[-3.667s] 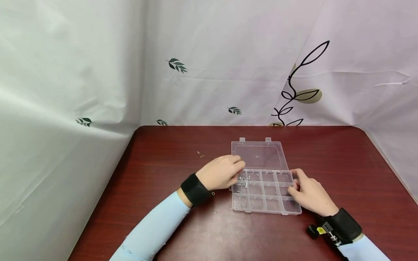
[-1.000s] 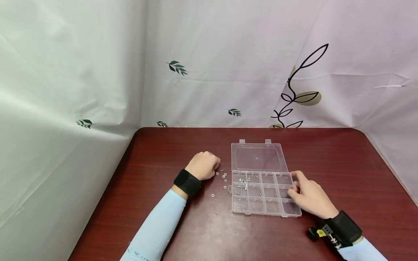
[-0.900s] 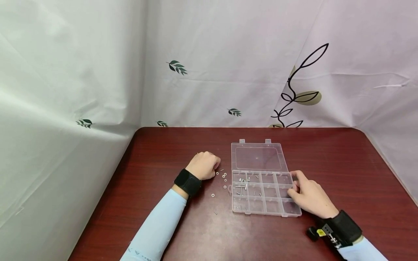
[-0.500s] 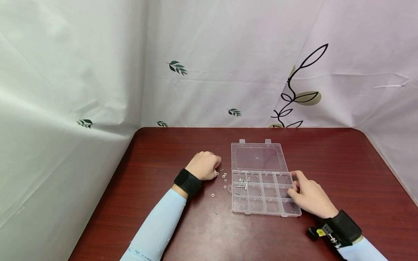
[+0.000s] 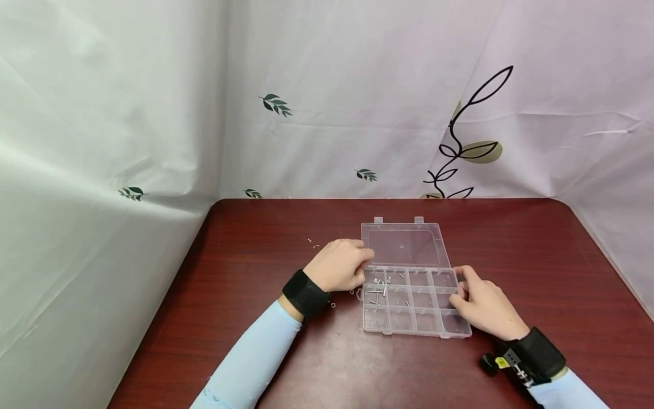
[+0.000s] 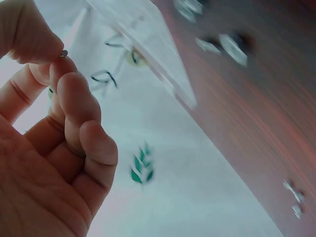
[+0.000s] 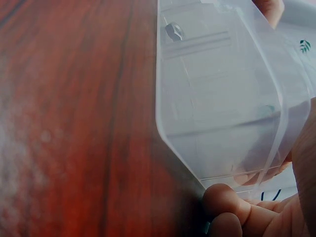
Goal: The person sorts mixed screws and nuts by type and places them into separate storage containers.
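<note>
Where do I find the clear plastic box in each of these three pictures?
Head: the clear plastic box lies open, right of centre in the lower half.
Left wrist: part of the box shows at top centre, blurred.
Right wrist: the box fills most of the right half.
Shared landmark: the red-brown table.

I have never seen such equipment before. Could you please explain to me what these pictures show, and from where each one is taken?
There is no machine: these are a person's two bare hands. The wide picture comes from a camera on the head, looking forward and down; each close picture comes from a camera on one wrist.

On the table stands a clear box with compartments, its lid open. Small metal pieces lie inside it, and more lie on the table, such as a ring.

The left hand pinches a tiny object, too small to identify. The right hand holds the box's right side.
</note>
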`<state>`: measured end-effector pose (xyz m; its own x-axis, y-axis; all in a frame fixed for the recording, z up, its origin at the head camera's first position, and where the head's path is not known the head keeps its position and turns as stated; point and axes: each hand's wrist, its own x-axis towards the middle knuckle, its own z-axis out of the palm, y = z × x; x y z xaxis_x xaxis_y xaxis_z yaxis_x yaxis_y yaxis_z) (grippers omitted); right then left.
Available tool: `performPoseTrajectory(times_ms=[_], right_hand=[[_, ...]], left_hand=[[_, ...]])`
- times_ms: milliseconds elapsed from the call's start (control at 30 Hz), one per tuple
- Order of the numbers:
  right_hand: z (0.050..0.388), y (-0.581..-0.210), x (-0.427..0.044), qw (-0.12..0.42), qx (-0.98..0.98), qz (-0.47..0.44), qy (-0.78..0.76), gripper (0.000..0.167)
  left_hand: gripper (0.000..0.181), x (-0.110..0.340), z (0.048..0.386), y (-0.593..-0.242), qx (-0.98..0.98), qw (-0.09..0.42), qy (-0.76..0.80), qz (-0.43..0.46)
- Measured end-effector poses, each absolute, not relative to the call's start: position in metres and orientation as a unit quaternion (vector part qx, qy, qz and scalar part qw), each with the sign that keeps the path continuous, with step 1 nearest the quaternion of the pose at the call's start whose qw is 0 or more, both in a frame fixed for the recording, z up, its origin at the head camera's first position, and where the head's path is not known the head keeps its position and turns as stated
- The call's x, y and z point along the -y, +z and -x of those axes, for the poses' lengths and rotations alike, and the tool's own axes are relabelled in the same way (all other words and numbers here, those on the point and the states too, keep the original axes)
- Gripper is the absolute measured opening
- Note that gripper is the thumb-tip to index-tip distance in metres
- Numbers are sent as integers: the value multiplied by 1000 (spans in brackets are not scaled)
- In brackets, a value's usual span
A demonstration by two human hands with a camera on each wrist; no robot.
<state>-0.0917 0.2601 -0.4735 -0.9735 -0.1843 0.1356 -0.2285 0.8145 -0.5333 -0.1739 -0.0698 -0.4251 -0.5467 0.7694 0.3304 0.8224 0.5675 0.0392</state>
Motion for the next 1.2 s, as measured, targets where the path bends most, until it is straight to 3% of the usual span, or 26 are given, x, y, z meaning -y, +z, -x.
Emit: performPoseTrajectory(times_ms=[533, 1200], right_hand=[[94, -473, -261, 34, 951, -115, 285, 37], [93, -477, -261, 38, 952, -115, 282, 38]], left_hand=[[14, 11, 157, -417, 838, 111, -87, 527], [15, 7, 142, -410, 834, 79, -90, 539]])
